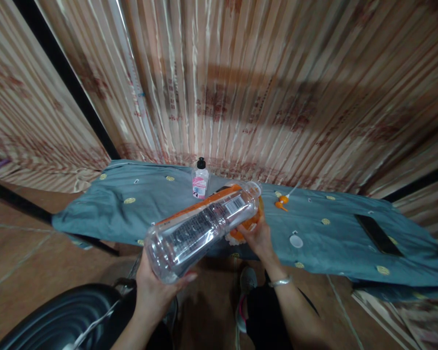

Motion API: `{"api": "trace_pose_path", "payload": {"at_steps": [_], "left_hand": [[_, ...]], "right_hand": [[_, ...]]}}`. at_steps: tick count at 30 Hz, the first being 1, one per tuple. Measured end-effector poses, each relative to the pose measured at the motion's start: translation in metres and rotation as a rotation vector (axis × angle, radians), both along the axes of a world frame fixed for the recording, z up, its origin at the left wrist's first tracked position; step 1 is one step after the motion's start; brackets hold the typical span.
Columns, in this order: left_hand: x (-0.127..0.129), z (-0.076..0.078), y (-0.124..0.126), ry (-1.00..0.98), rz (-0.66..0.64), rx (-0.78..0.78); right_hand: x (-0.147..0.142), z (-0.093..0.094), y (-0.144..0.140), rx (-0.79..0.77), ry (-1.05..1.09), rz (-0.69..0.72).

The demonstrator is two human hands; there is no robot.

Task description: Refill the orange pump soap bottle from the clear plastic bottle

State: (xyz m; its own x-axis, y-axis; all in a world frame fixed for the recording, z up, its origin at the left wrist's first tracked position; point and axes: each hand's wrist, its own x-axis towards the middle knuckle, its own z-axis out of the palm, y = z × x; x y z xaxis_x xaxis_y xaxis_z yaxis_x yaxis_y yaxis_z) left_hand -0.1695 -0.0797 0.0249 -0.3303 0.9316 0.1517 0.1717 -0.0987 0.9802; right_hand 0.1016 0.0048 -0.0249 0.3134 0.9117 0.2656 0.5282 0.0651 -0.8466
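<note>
My left hand (158, 287) is wrapped round the base of a large clear plastic bottle (200, 233). The bottle has a printed label with a barcode and lies tilted, its neck up and to the right. Beside that neck, my right hand (259, 238) grips an orange bottle (246, 233), partly hidden behind the clear one. Whether the two mouths touch cannot be made out. An orange pump top (282, 200) with a pale tube lies on the cloth to the right. A white round cap (296, 241) rests nearer the front edge.
A small clear bottle with a black cap (200, 179) stands upright at the back of the cloth-covered table (91, 209). A dark phone (377, 236) lies at the right. Behind hangs a striped curtain (211, 97). A black round stool (65, 316) stands at lower left.
</note>
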Motion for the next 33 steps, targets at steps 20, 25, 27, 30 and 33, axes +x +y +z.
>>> {"api": "trace_pose_path", "payload": {"at_steps": [20,25,27,30,33], "left_hand": [[-0.002,-0.004,0.000,0.049,-0.029,0.044],[-0.006,-0.013,0.003,0.055,-0.065,0.113],[-0.006,-0.013,0.003,0.060,-0.060,0.098],[-0.005,-0.011,0.002,0.042,-0.062,0.059],[-0.003,-0.009,0.001,0.032,-0.039,0.037]], "right_hand": [[0.000,0.000,0.000,-0.008,-0.017,-0.009],[0.001,-0.002,0.000,0.006,-0.016,-0.003],[0.001,-0.003,0.001,0.000,-0.027,-0.010],[0.001,-0.003,0.001,-0.001,-0.036,-0.013],[0.001,-0.004,0.001,-0.007,-0.038,-0.019]]}}
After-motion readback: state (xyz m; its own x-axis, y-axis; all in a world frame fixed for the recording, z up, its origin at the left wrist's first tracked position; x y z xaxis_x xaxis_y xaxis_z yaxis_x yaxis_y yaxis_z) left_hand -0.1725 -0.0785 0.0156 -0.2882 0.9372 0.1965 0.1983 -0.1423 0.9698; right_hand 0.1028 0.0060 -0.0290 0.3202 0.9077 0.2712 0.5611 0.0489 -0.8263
